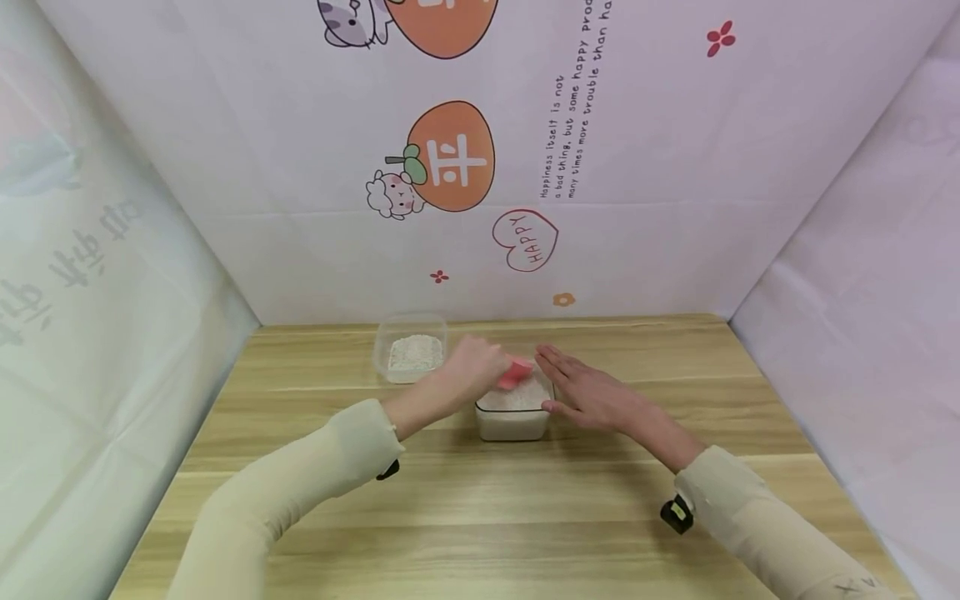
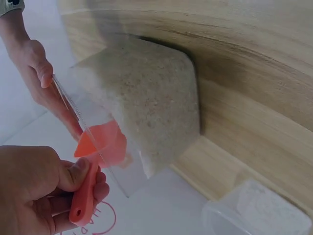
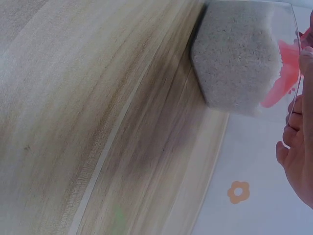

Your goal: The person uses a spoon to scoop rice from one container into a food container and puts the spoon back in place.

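My left hand [image 1: 474,368] grips the handle of a pink scoop [image 2: 105,144], thumb on top. The scoop's cup is inside a clear square container [image 1: 513,427], against the white rice [image 3: 237,54] that fills much of it. At the container's right side, my right hand [image 1: 592,393] has its fingers extended and touches the rim. In the left wrist view the right hand [image 2: 41,81] shows at the far rim. How deep the cup sits in the rice cannot be told exactly.
A second clear container [image 1: 411,371], with some white grains in its bottom, stands at the back left of the wooden table [image 1: 510,517]. Behind the table rises a printed white cloth backdrop [image 1: 645,208], with white cloth at both sides.
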`<state>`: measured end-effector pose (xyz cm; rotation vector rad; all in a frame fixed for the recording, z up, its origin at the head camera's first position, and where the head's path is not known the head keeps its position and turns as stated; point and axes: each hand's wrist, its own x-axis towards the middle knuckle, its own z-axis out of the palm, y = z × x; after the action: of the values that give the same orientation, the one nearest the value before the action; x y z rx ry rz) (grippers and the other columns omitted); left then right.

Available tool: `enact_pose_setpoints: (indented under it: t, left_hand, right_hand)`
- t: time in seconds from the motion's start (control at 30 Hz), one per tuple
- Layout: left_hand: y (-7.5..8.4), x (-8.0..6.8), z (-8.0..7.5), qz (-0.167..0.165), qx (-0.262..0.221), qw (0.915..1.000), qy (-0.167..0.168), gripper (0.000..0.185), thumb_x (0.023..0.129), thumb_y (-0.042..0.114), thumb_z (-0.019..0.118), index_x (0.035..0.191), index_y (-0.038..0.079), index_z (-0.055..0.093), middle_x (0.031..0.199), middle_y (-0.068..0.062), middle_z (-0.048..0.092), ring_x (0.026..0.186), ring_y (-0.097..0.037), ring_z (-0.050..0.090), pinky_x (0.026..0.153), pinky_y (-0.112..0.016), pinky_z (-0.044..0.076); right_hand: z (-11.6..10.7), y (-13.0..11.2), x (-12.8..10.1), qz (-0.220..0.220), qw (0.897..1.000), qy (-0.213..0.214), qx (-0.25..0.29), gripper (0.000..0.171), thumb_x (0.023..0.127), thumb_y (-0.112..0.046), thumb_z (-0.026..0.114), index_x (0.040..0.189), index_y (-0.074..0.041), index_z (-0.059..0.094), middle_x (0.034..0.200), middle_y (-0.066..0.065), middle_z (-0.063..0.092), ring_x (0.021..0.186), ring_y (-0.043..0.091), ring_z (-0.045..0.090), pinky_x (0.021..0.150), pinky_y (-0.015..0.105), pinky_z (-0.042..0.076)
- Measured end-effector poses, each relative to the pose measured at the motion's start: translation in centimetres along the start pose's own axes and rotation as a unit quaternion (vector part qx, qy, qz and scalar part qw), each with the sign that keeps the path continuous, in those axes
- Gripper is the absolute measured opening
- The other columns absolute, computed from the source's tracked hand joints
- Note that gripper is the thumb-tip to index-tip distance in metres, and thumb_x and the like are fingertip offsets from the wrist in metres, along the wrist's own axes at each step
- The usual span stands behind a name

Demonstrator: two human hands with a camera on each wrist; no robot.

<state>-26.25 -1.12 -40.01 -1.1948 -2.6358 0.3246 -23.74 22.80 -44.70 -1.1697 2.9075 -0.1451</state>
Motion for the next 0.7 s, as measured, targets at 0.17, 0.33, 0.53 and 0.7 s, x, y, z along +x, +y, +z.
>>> enact_pose_setpoints:
  t: [0.17, 0.33, 0.53, 0.7]
  left_hand:
    - [0.4, 1.1, -0.1, 0.027, 0.010, 0.9993, -0.025, 0.008, 0.091, 0.019, 0.070, 0.085, 0.023, 0.074, 0.077, 0.008, 0.071, 0.059, -0.007, 0.050, 0.054, -0.024, 0.052]
    - [0.0, 1.7, -0.2, 0.052, -0.007, 0.9973, -0.052, 0.009, 0.091, 0.015, 0.070, 0.083, 0.017, 0.074, 0.082, 0.004, 0.073, 0.064, -0.009, 0.057, 0.059, -0.027, 0.054]
    - [-0.5, 1.8, -0.1, 0.050, -0.063, 0.9934, -0.081, 0.015, 0.090, 0.005, 0.065, 0.079, 0.013, 0.070, 0.081, 0.002, 0.071, 0.062, -0.008, 0.049, 0.056, -0.025, 0.049]
    - [-0.8, 1.6, -0.5, 0.043, -0.100, 0.9894, -0.096, 0.015, 0.090, 0.004, 0.065, 0.078, 0.012, 0.069, 0.080, 0.000, 0.071, 0.065, -0.009, 0.053, 0.059, -0.026, 0.050]
  right_hand:
    - [0.1, -0.1, 0.1, -0.003, 1.000, 0.002, 0.006, 0.076, 0.103, -0.045, 0.047, 0.156, 0.004, 0.021, 0.165, 0.021, 0.016, 0.153, 0.034, 0.022, 0.119, 0.048, 0.030]
    - [0.2, 0.0, 0.3, -0.004, 1.000, 0.007, 0.008, 0.077, 0.103, -0.045, 0.047, 0.156, 0.003, 0.020, 0.165, 0.022, 0.017, 0.152, 0.034, 0.022, 0.119, 0.049, 0.030]
    - [0.4, 0.2, 0.2, -0.005, 1.000, 0.011, 0.003, 0.076, 0.103, -0.044, 0.047, 0.155, 0.004, 0.021, 0.164, 0.023, 0.020, 0.152, 0.035, 0.024, 0.118, 0.049, 0.031]
    - [0.3, 0.2, 0.2, -0.006, 1.000, 0.011, 0.008, 0.076, 0.103, -0.044, 0.048, 0.155, 0.004, 0.021, 0.164, 0.023, 0.019, 0.152, 0.035, 0.023, 0.118, 0.049, 0.031]
